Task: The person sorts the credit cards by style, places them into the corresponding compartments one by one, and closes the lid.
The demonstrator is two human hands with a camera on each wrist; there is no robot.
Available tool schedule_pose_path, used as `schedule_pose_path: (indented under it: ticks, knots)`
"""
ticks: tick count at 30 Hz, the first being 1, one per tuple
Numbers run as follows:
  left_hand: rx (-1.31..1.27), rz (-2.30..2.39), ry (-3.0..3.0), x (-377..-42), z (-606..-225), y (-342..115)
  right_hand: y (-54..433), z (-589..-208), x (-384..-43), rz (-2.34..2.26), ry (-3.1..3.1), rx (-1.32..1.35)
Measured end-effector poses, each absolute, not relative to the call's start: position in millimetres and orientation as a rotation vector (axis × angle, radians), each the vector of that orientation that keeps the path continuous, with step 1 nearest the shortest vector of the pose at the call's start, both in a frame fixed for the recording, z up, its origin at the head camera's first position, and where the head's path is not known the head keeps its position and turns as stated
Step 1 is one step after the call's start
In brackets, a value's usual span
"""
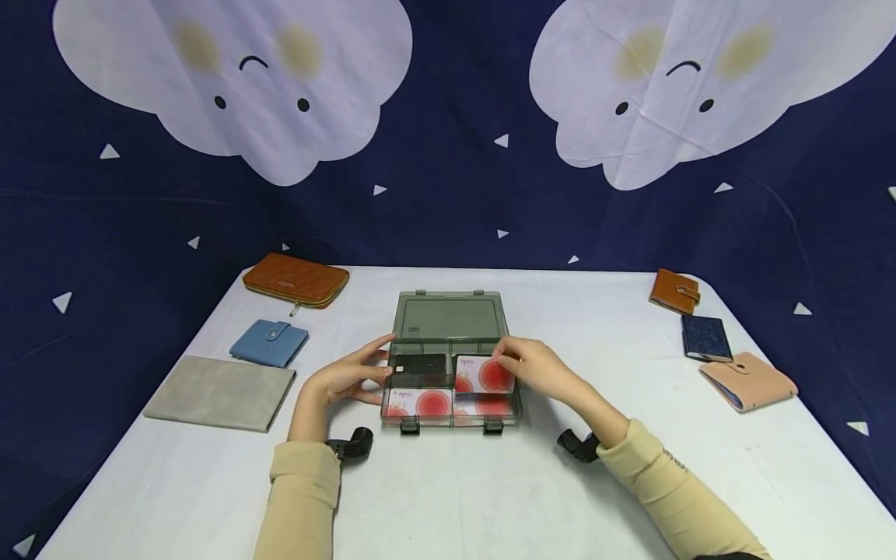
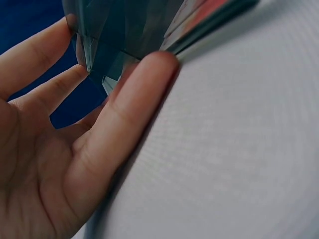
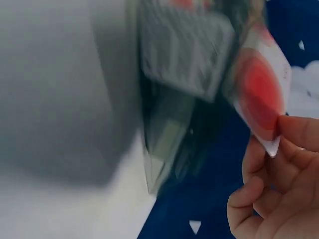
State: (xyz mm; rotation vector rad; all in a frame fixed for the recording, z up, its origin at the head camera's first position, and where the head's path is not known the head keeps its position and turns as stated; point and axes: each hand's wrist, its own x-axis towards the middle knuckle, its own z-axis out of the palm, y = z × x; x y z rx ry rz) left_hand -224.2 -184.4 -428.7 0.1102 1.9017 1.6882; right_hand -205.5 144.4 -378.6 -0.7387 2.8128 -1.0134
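Observation:
A transparent grey-green storage box (image 1: 448,319) lies with its lid raised at the table's middle. My right hand (image 1: 535,365) pinches a white card with a red circle (image 1: 476,375) by its right corner, over the back right compartment. In the right wrist view the card (image 3: 261,89) sits between thumb and fingers. A black card (image 1: 423,364) is in the back left compartment, and red-and-white cards (image 1: 418,403) are in both front ones. My left hand (image 1: 350,377) touches the box's left side with spread, fairly straight fingers, seen too in the left wrist view.
At the left lie a brown zip wallet (image 1: 294,278), a blue card holder (image 1: 269,342) and a grey flat pouch (image 1: 220,391). On the right are a brown snap wallet (image 1: 673,292), a dark blue card holder (image 1: 705,337) and a pink card holder (image 1: 749,381).

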Motion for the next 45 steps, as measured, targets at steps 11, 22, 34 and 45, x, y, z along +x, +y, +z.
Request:
schedule_pose_path:
  ticks: [11, 22, 34, 45]
  knots:
    - [0.111, 1.68, 1.905, -223, -427, -185, 137, -393, -193, -0.531, 3.012, -1.025]
    - [0.128, 1.663, 1.91, -224, -425, -183, 147, -381, -220, -0.737, 2.869, -0.889]
    - [0.109, 1.673, 1.906, -226, -427, -183, 163, -430, -320, -1.725, 1.9, -0.056]
    - [0.124, 1.678, 1.895, -226, -429, -186, 153, -372, -301, -2.167, 1.784, -0.206]
